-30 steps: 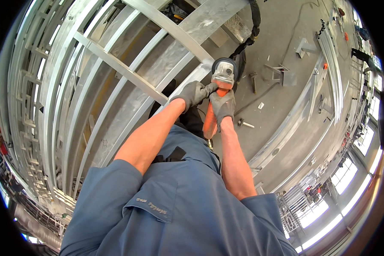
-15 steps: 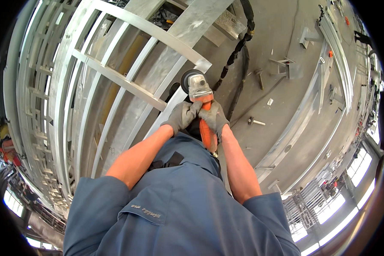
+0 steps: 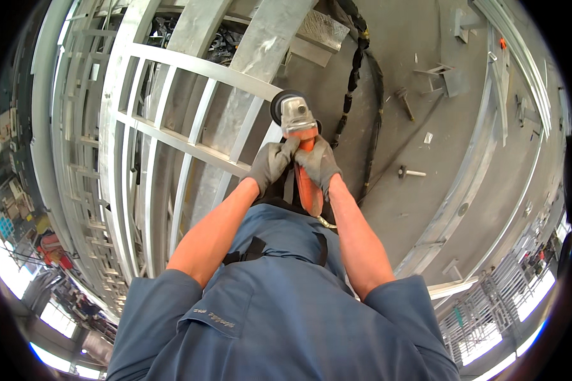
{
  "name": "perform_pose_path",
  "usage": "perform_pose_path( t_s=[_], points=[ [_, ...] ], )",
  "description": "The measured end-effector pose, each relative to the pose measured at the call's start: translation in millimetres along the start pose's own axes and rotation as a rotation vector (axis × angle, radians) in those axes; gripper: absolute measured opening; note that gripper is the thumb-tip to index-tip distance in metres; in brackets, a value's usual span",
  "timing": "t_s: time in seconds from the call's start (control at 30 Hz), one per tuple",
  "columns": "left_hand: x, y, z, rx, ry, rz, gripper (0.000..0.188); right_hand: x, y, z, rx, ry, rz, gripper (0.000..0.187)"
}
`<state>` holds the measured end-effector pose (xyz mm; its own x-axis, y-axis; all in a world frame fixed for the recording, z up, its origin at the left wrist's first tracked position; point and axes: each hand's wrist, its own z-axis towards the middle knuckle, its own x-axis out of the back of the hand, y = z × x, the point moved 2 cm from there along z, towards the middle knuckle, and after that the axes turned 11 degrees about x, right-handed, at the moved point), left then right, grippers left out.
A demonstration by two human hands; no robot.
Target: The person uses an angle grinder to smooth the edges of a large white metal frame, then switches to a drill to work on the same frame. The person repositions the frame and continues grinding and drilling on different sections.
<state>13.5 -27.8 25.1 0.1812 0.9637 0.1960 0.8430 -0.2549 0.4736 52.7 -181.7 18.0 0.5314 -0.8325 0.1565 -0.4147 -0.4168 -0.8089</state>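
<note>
Both my hands, in grey work gloves, are closed on an orange angle grinder [image 3: 309, 184] with a silver gear head. My left hand [image 3: 271, 164] grips it from the left, just below the head, and my right hand [image 3: 320, 164] wraps its body on the right. The grinder's dark round disc [image 3: 277, 106] lies over the end corner of a welded metal frame [image 3: 251, 82]; whether it touches the metal I cannot tell. Slats and cross bars of that frame spread out to the left of my hands.
A thick black cable bundle [image 3: 353, 76] runs along the grey floor beyond the grinder. On the floor at right lie a hammer [image 3: 413, 172], a second hammer-like tool [image 3: 405, 103] and a small metal bracket [image 3: 451, 82]. Long metal profiles [image 3: 470, 168] stretch along the far right.
The view has turned and shifted, so the frame and floor objects sit differently in it. Now the grinder's disc covers the frame's corner. Both hands keep their hold.
</note>
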Motion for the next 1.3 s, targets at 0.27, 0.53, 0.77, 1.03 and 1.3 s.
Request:
perform_pose_path(
  t_s=[0.27,0.53,0.77,1.03,1.3],
  points=[
    [-16,-27,-23,-0.091,-0.034,-0.021,0.062,6,33,-25,0.045,0.043,0.537,0.038],
    [-38,30,-48,0.141,-0.234,0.015,0.076,10,31,-1,0.009,0.177,1.665,0.057],
    [-29,14,-67,0.291,-0.154,0.116,0.062,-35,58,-8,-0.158,0.022,1.841,0.059],
    [-31,-17,-58,0.228,-0.151,-0.002,0.055,-40,63,-1,-0.24,-0.047,1.845,0.048],
    [-53,13,-54,0.242,-0.345,-0.249,0.074,-1,62,-7,-0.228,0.013,1.587,0.046]
  ],
)
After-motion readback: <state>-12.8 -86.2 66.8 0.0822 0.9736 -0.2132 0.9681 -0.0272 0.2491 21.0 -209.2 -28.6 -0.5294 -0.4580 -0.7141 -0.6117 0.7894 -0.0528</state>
